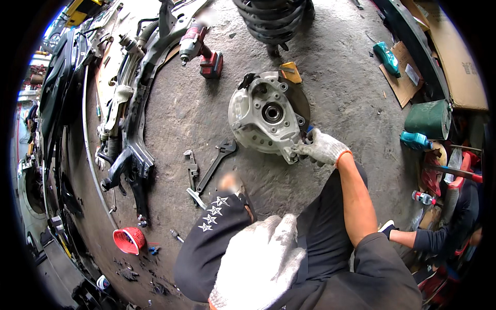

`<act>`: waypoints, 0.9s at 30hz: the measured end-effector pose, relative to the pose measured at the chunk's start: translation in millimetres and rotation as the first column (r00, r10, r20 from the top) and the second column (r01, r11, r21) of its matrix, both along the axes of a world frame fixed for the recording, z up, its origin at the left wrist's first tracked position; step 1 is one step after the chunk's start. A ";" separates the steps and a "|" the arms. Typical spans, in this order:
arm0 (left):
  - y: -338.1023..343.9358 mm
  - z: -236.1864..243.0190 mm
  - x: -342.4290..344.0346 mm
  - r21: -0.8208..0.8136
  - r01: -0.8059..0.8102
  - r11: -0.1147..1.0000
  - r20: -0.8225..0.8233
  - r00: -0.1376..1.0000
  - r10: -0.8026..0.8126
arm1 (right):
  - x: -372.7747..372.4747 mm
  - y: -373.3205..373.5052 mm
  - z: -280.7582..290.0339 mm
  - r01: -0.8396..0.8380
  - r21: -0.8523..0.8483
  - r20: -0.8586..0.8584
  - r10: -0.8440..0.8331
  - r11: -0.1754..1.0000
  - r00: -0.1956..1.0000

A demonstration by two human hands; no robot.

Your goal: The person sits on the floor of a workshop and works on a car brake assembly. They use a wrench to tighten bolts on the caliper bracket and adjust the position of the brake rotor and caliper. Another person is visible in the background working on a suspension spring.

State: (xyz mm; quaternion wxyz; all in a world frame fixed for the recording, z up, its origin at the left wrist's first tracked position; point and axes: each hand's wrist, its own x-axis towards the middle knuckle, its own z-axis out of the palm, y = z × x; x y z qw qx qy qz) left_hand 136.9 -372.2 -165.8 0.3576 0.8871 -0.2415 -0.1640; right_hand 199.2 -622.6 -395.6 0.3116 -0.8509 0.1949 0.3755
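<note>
A pale metal steering knuckle [281,132] with a round hub bearing lies on the floor in front of me, on top of a brake disc [298,98]. My right hand [323,149], in a white knitted glove with an orange cuff, has its fingers closed at the knuckle's lower right end. Whether a small part is also between those fingers is hidden. A bit of something blue [310,128] shows just above that hand. Close to me, my gloved left hand [258,263] hangs above my lap, fingers stretched out and holding nothing.
Left of the knuckle lie an adjustable wrench [217,164] and another wrench [191,169]. Beyond them stand a red impact wrench [211,64] and a coil spring [271,20]. A long subframe [139,98] and a red basket [128,241] are at left; a green can [428,119] is at right.
</note>
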 end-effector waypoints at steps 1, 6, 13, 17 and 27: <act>1.1 -4.4 -1.4 -0.025 0.005 1.000 -0.029 1.000 -0.006 | 1.6 -1.5 0.1 -0.005 0.004 -0.012 0.005 1.000 1.000; -1.9 1.2 1.5 0.071 -0.001 0.997 -0.012 1.000 0.002 | 10.1 -1.6 10.5 -0.127 -0.083 0.127 0.137 0.988 0.982; 2.8 -8.5 0.2 -0.059 0.000 0.998 -0.030 1.000 -0.002 | -2.0 -11.8 14.6 0.209 0.023 0.350 -0.204 0.978 0.914; -1.8 -7.4 2.4 -0.061 0.026 0.998 -0.031 0.999 -0.028 | 0.3 -25.8 7.9 0.370 0.007 0.589 -0.303 0.929 0.749; -3.2 -4.1 6.6 -0.064 0.075 0.995 -0.175 0.981 -0.086 | 2.6 -52.4 -18.8 0.432 0.307 0.708 -0.507 0.848 0.492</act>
